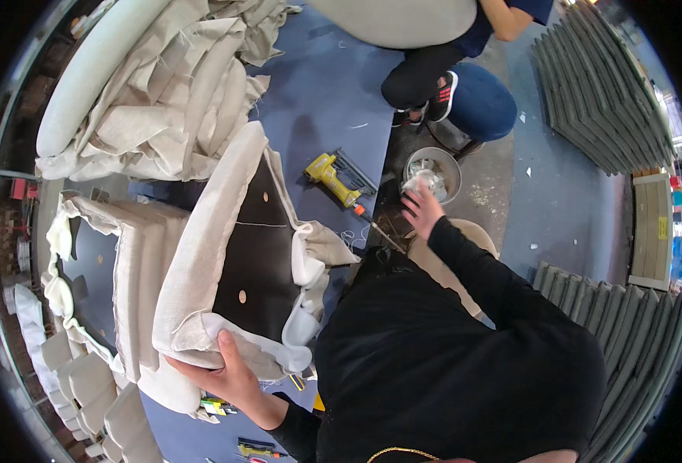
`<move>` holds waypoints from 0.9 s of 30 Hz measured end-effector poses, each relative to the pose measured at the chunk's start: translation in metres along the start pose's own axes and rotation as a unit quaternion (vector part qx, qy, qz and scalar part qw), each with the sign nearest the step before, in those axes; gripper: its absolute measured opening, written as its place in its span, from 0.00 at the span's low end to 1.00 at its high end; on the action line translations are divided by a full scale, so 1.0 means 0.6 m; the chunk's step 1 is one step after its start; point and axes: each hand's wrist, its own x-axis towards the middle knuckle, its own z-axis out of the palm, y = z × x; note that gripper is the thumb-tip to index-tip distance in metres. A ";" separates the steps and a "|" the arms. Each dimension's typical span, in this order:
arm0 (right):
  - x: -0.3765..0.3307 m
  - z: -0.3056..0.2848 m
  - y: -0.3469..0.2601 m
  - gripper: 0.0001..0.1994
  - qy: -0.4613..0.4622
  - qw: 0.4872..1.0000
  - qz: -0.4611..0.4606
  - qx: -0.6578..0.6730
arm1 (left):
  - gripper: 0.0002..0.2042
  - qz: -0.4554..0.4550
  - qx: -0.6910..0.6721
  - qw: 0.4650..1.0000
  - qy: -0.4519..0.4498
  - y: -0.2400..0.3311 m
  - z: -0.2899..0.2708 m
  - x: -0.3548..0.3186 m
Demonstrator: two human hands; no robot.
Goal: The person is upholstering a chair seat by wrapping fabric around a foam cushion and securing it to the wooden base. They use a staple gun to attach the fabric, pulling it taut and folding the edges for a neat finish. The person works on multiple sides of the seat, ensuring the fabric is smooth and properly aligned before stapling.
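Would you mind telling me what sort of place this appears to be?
Most likely an upholstery workshop: a half-covered cushion panel in beige fabric steadied by the left hand, a yellow staple gun on the blue table, and stacks of grey foam pads.

Head fisheye, looking steeply down (close over own torso), workbench below.
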 end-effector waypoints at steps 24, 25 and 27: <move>-0.352 0.651 -0.156 0.19 -0.635 0.566 -0.382 -0.362 | 0.16 0.262 0.072 0.959 0.083 0.091 0.048 0.005; -0.351 0.658 -0.155 0.19 -0.644 0.544 -0.407 -0.351 | 0.14 0.244 0.079 0.963 0.082 0.098 0.049 0.007; -0.346 0.669 -0.149 0.18 -0.660 0.503 -0.454 -0.324 | 0.12 0.208 0.092 0.971 0.074 0.106 0.050 0.012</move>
